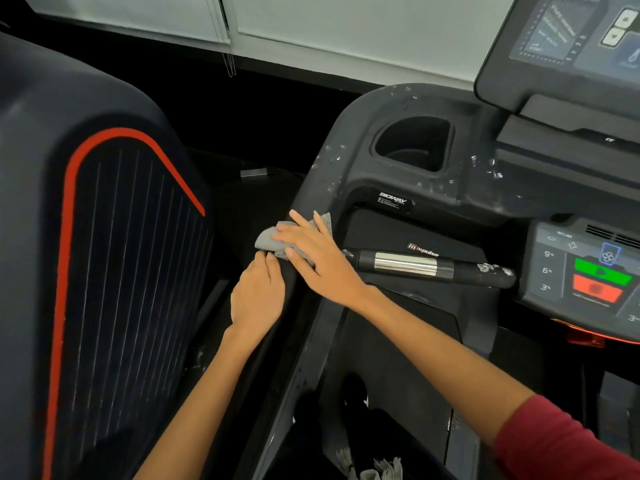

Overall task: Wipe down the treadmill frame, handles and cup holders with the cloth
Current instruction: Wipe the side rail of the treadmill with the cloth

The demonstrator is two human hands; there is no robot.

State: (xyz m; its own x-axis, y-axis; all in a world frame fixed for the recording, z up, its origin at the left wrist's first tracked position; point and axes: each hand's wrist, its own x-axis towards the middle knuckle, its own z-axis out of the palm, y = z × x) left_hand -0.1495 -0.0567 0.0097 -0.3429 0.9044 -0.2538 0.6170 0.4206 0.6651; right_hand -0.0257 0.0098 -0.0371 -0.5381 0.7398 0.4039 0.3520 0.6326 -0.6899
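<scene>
A grey cloth [268,237] lies on the left arm of the dark treadmill frame [329,174], which is speckled with white flecks. My right hand [317,254] presses flat on the cloth with fingers spread. My left hand [258,294] sits just below it and pinches the cloth's lower edge with its fingertips. A cup holder [414,143] opens in the frame above the hands. To the right runs a black handle [433,266] with a shiny metal sensor band, flecked white near its far end.
A second machine's dark shroud with a red stripe [86,237] fills the left. The control panel with green and red buttons [599,275] sits at the right, and the screen [568,32] at the top right. A white wall runs along the back.
</scene>
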